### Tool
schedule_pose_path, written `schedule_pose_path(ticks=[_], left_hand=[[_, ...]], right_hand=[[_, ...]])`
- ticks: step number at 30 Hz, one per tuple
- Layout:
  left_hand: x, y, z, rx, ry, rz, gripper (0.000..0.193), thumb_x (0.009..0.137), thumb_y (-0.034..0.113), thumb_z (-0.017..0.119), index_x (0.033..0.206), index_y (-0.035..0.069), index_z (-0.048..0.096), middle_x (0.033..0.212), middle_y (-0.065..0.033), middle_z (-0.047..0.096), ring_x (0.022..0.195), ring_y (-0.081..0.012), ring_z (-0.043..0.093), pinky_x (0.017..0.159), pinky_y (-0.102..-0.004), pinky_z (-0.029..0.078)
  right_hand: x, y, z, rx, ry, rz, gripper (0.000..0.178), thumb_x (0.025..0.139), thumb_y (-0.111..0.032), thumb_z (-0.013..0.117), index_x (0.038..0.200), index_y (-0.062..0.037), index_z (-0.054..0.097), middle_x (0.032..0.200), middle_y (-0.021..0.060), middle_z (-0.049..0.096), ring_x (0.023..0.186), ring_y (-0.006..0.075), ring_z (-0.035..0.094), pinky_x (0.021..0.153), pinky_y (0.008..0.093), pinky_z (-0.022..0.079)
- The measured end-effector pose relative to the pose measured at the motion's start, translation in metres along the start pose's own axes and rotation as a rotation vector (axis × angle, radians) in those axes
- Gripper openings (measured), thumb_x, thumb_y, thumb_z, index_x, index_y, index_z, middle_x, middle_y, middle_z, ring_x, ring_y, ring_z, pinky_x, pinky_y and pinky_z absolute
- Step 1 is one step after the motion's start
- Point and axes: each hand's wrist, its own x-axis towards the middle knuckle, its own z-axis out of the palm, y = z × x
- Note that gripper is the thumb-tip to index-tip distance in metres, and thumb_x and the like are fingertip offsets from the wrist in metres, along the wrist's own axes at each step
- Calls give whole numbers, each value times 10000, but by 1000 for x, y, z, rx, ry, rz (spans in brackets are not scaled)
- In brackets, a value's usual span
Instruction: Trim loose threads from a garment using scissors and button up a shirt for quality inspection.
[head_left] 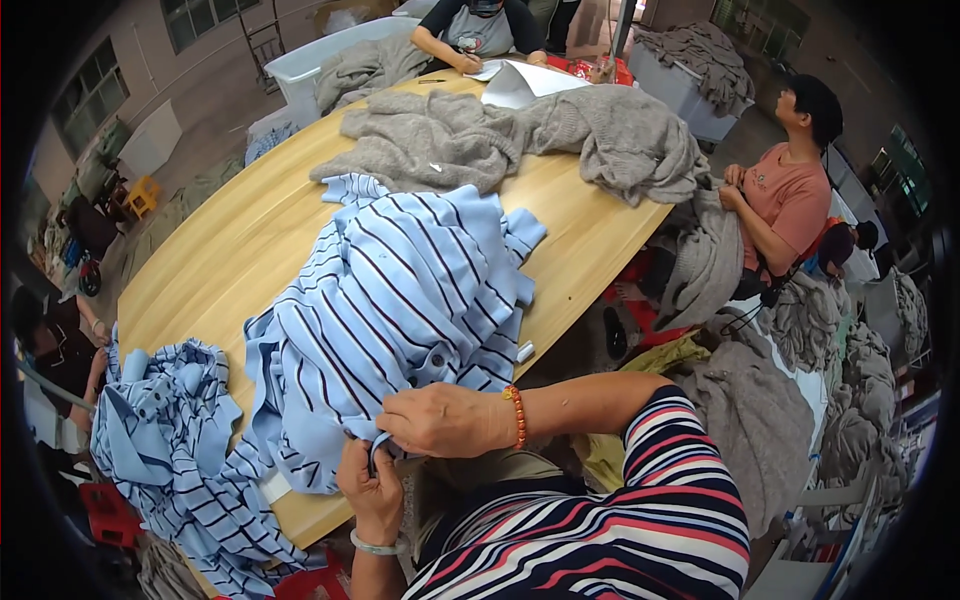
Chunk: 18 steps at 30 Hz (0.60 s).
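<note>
A light blue knit garment (400,280) with dark stripes lies bunched on the wooden table (210,240) in front of me. My left hand (372,490), a pale bangle on its wrist, pinches the garment's near edge. Right beside it my right hand (445,418), with an orange bead bracelet, is closed on the same edge, where a small dark-edged loop of cloth shows between the fingers. A dark button (437,360) shows on the garment just above my right hand. The exact part gripped is partly hidden by my fingers.
More striped blue garments (170,440) hang over the table's left edge. Grey knitwear (430,140) is heaped across the far side. A small white piece (525,351) lies near the right edge. Co-workers are at the far end, at right holding grey knitwear (705,265), and at left.
</note>
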Motion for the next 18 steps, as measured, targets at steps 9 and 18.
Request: schedule_pose_path(ticks=[9, 18], left_hand=[[1, -29, 2, -164, -81, -111, 68, 922, 37, 526, 866, -2, 516, 733, -80, 432, 648, -188, 414, 602, -281, 357], [10, -23, 0, -191, -150, -81, 67, 928, 57, 535, 893, 7, 561, 729, -47, 440, 650, -156, 425, 598, -275, 356]], right_hand=[[1, 3, -4, 52, -171, 108, 176, 703, -5, 622, 856, 13, 539, 890, 153, 533, 868, 319, 574, 752, 385, 478], [3, 25, -6, 124, -176, 28, 146, 685, -11, 624, 821, 6, 576, 893, 136, 528, 864, 308, 566, 746, 381, 471]])
